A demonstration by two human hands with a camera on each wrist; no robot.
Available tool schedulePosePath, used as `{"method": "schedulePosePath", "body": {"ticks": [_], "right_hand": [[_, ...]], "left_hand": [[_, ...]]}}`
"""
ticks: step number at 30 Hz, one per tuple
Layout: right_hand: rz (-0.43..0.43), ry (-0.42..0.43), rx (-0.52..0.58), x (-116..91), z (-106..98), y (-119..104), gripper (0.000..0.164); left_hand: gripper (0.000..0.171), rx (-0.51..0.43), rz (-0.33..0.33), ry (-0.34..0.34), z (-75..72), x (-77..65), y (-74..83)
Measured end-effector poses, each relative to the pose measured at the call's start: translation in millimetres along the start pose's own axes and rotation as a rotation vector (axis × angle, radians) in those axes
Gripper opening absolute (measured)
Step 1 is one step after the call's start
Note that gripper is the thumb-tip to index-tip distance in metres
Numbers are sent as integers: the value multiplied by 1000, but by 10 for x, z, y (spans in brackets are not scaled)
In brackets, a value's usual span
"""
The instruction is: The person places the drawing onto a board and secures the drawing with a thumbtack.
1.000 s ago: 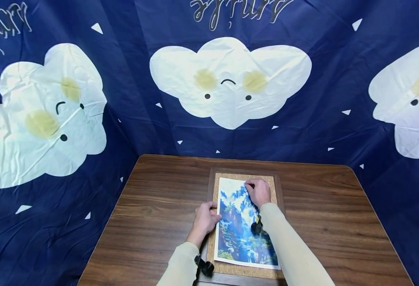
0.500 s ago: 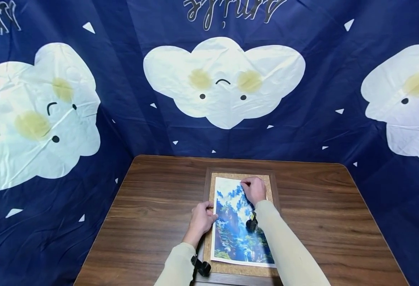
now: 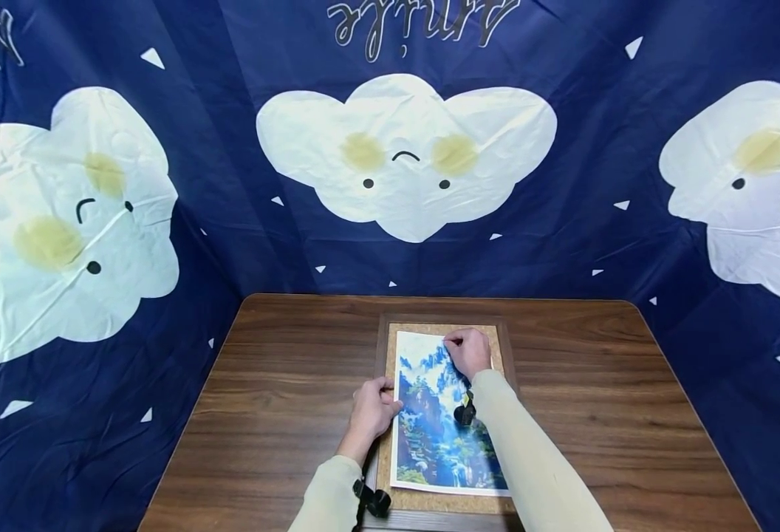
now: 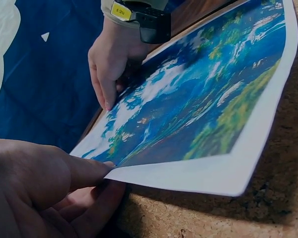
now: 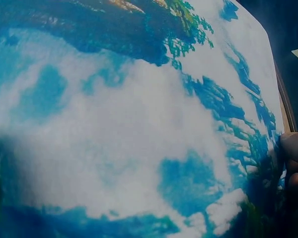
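A printed landscape picture, blue mountains and water with a white border, lies over a cork board. Its near-left corner curls up off the cork in the left wrist view. At the left edge of the sheet, my left hand pinches the paper, thumb on top and fingers curled beneath. My right hand is at the far edge, thumb and finger pinching the paper there. In the right wrist view the thumb lies at the sheet's edge; the other fingertips are mostly hidden.
A brown frame borders the cork board, which lies on a dark wooden table. A navy curtain with white clouds hangs behind and at both sides. Black wrist cameras sit on both sleeves.
The whole scene has shifted slightly left in the head view. Both hands keep their places on the picture.
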State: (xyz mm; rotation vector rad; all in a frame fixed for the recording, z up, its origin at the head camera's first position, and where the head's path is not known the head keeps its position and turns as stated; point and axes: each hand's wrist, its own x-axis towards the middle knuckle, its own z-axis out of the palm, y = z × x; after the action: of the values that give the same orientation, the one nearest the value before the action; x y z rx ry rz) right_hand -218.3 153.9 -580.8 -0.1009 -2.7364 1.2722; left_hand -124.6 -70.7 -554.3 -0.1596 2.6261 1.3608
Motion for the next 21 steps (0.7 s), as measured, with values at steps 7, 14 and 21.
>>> {"method": "schedulePosePath", "body": {"ticks": [7,14,21], "right_hand": [[10,1,3,13,-3,-1,9],[15,-10,15,0,-2,-34,9],[46,-8,10,23,2,0,11]], "left_hand": [[35,1,9,4,10,15,-24],[36,-2,-4,9,4,3,-26],[36,2,14,17,19,8,-31]]}}
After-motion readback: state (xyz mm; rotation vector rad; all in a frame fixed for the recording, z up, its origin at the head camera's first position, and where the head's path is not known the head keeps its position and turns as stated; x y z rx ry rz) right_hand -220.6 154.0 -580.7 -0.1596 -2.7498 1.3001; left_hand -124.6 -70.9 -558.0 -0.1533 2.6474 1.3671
